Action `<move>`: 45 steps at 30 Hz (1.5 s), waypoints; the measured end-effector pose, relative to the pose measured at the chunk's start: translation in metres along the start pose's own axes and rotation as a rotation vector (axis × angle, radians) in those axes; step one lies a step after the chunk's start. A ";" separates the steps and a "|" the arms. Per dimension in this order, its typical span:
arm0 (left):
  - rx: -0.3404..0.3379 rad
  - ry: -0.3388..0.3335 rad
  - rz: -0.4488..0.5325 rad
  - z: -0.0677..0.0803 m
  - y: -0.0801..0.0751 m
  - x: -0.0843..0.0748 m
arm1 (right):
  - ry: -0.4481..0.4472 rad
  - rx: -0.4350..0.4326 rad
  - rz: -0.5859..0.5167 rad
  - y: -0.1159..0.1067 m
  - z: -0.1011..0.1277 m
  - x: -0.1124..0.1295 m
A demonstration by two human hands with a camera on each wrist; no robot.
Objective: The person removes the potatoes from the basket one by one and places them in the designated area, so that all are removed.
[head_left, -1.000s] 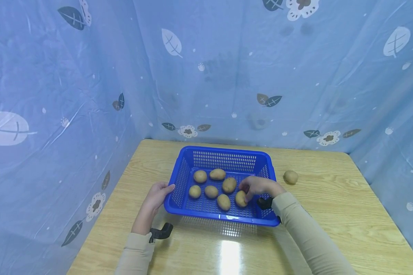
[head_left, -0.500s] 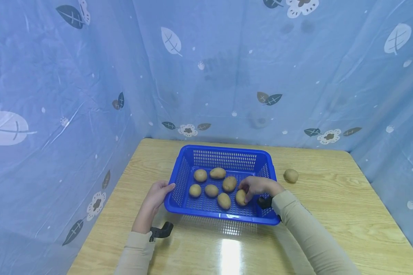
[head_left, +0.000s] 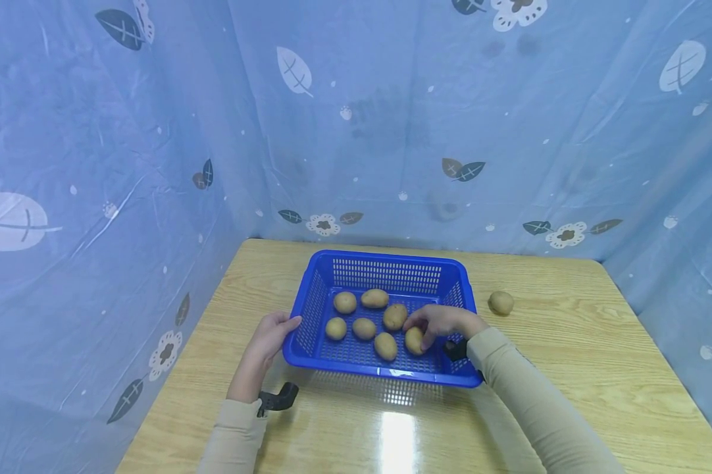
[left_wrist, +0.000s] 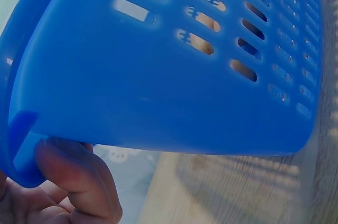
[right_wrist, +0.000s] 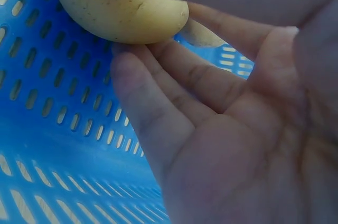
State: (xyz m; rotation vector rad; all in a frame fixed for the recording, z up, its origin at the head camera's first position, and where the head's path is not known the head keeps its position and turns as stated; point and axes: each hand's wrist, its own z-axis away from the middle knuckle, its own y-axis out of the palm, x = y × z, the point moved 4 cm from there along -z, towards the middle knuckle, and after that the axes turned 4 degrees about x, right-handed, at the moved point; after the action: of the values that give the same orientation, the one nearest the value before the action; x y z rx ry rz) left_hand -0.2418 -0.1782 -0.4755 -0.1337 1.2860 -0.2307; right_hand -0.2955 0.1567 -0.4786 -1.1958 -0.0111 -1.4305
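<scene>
A blue plastic basket (head_left: 412, 376) with slotted walls stands on the wooden table. At its left rim my left hand (head_left: 271, 337) grips the edge, thumb on top; in the left wrist view the curled fingers (left_wrist: 79, 176) reach under the lip. Inside the basket my right hand (head_left: 435, 322) holds a potato (head_left: 414, 341) near the front right, thumb on one side and fingers on the other. The right wrist view shows this potato (right_wrist: 119, 10) at the fingertips, partly covered by the thumb. Several other potatoes, among them a larger one (head_left: 395, 316), lie on the basket floor.
One more potato (head_left: 501, 303) lies on the table (head_left: 581, 342), right of the basket. A blue patterned curtain (head_left: 356, 131) hangs behind and along both sides of the table. Black camera mounts (head_left: 279, 398) sit on the wrists.
My right hand's fingers have spread a little to the left over the far side of the potato. The left hand and the basket stay in place.
</scene>
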 end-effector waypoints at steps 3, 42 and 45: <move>0.004 0.003 -0.006 0.000 0.000 0.000 | 0.007 0.002 -0.002 0.000 -0.001 0.000; -0.003 -0.001 -0.012 -0.001 0.001 0.002 | -0.013 0.085 -0.011 0.008 -0.003 0.001; -0.004 0.001 -0.022 -0.002 0.000 0.002 | -0.013 0.082 -0.015 0.008 -0.004 0.002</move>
State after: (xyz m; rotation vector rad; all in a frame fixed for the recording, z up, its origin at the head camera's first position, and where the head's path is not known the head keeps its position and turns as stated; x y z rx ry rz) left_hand -0.2428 -0.1783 -0.4780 -0.1515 1.2860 -0.2473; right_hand -0.2915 0.1507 -0.4838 -1.1400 -0.0870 -1.4217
